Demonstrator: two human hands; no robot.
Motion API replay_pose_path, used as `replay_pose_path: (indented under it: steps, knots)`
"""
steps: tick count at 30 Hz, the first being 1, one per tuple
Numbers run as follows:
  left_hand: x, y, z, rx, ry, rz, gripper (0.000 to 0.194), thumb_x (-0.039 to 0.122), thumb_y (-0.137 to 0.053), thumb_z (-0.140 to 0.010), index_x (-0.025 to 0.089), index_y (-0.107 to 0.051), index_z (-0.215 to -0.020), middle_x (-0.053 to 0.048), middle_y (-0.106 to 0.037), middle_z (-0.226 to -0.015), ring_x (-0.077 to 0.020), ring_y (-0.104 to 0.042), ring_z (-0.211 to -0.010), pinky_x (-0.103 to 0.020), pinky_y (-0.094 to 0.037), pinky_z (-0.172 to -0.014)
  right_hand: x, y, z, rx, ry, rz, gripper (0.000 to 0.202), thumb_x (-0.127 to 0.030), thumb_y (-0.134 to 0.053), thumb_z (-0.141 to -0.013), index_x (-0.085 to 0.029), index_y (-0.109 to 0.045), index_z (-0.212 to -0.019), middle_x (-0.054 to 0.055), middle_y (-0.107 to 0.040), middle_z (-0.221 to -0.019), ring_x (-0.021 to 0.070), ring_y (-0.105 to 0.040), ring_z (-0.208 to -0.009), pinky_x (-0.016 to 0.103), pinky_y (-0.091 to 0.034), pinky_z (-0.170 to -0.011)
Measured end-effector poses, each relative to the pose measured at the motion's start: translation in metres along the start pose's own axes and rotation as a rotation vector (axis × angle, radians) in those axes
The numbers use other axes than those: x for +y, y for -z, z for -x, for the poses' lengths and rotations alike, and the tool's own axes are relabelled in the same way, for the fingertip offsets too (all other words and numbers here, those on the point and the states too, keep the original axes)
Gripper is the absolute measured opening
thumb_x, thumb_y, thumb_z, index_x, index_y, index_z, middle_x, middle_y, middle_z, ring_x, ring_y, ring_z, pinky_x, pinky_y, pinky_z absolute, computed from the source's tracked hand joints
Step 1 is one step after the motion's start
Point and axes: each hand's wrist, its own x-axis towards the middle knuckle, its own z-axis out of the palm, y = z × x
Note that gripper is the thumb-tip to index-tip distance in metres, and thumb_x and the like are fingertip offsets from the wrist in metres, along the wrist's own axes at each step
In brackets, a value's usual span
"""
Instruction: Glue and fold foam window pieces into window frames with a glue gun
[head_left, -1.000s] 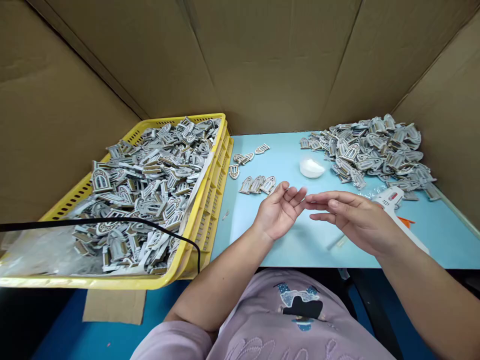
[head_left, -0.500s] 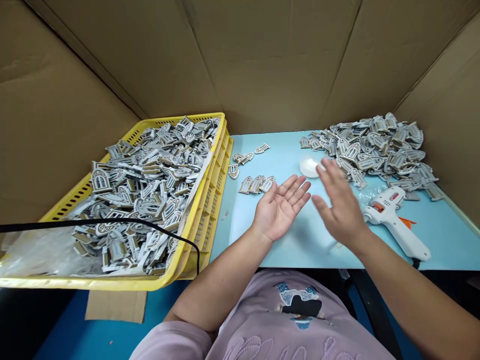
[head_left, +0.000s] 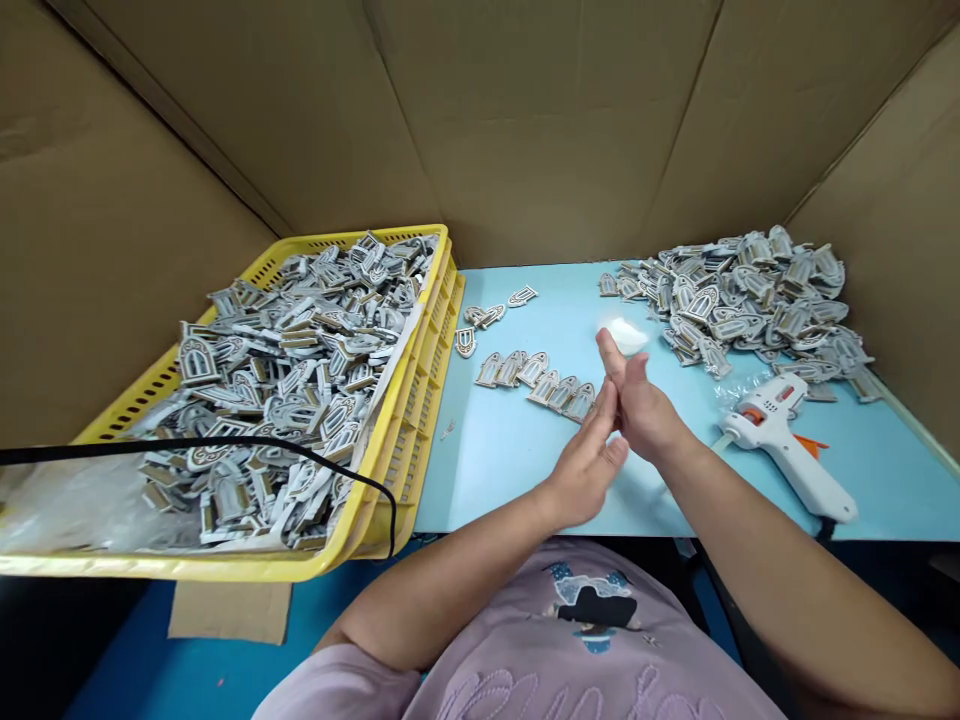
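My left hand (head_left: pixel 586 470) and my right hand (head_left: pixel 643 405) meet over the blue tabletop, fingertips of the left against the right palm. The fingers of both are stretched out, and no object shows in either. Just left of them runs a slanting row of small arched window-shaped pieces (head_left: pixel 560 392). Beyond my right fingers lies a small white mound (head_left: pixel 624 335) on something clear. A white glue gun (head_left: pixel 787 440) rests on its side to the right of my right hand.
A yellow crate (head_left: pixel 431 370) heaped with grey-and-gold arched pieces (head_left: pixel 300 350) stands at the left, a black cable (head_left: pixel 285 442) crossing it. Another heap (head_left: pixel 750 290) lies at the back right. Several loose pieces (head_left: pixel 487 317) lie beside the crate. Cardboard walls (head_left: pixel 525 130) enclose the table.
My hands have come together from apart; the left has turned from palm up to on edge. More pieces of the row now show where my left hand was.
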Motion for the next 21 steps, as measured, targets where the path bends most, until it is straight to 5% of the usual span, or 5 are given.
replay_pose_path:
  steps: [3, 8, 12, 15, 21]
  knots:
    - [-0.020, 0.009, 0.009, -0.030, -0.224, -0.525, 0.075, 0.054, -0.049, -0.097, 0.020, -0.021, -0.159, -0.017, -0.018, -0.165, -0.0304, -0.015, -0.154, -0.056, -0.009, -0.124, -0.005, 0.000, 0.012, -0.026, -0.114, -0.357, 0.110, -0.086, 0.019, -0.074, -0.024, -0.006, -0.161, 0.005, -0.015, -0.167, 0.0190, -0.018, -0.152, 0.045, -0.030, -0.119]
    - [-0.020, 0.032, 0.003, 0.089, -0.522, -0.905, 0.046, 0.030, -0.050, -0.099, 0.023, -0.048, -0.145, -0.014, -0.065, -0.130, -0.0242, -0.057, -0.124, -0.046, -0.041, -0.108, -0.007, 0.001, 0.036, -0.104, -0.285, -0.955, 0.101, -0.095, -0.013, -0.075, -0.036, -0.022, -0.156, 0.006, -0.040, -0.157, 0.0206, -0.054, -0.130, 0.041, -0.050, -0.101]
    - [-0.003, 0.038, -0.008, 0.085, -0.245, -0.620, 0.022, 0.024, -0.064, -0.089, 0.025, -0.075, -0.108, -0.006, -0.071, -0.092, -0.0206, -0.064, -0.095, -0.038, -0.049, -0.091, -0.001, -0.003, 0.046, -0.183, -0.325, -1.174, 0.099, -0.092, -0.016, -0.077, -0.034, -0.022, -0.156, 0.011, -0.059, -0.136, 0.0200, -0.067, -0.100, 0.042, -0.054, -0.091]
    - [0.003, 0.039, -0.012, 0.136, -0.038, -0.436, 0.010, 0.022, -0.068, -0.083, 0.025, -0.077, -0.086, -0.003, -0.069, -0.083, -0.0198, -0.062, -0.087, -0.035, -0.048, -0.087, 0.002, -0.004, 0.050, -0.230, -0.313, -1.106, 0.100, -0.092, -0.009, -0.077, -0.033, -0.015, -0.158, 0.013, -0.058, -0.137, 0.0234, -0.065, -0.108, 0.049, -0.051, -0.096]
    - [-0.004, 0.048, -0.012, 0.296, 0.153, -0.127, 0.026, 0.041, -0.059, -0.090, 0.019, -0.065, -0.078, 0.000, -0.059, -0.066, -0.0144, -0.055, -0.066, -0.027, -0.045, -0.068, 0.018, 0.016, 0.059, -0.279, -0.153, -0.368, 0.088, -0.076, 0.013, -0.087, -0.033, -0.016, -0.159, 0.012, -0.049, -0.150, 0.0261, -0.065, -0.115, 0.049, -0.055, -0.088]
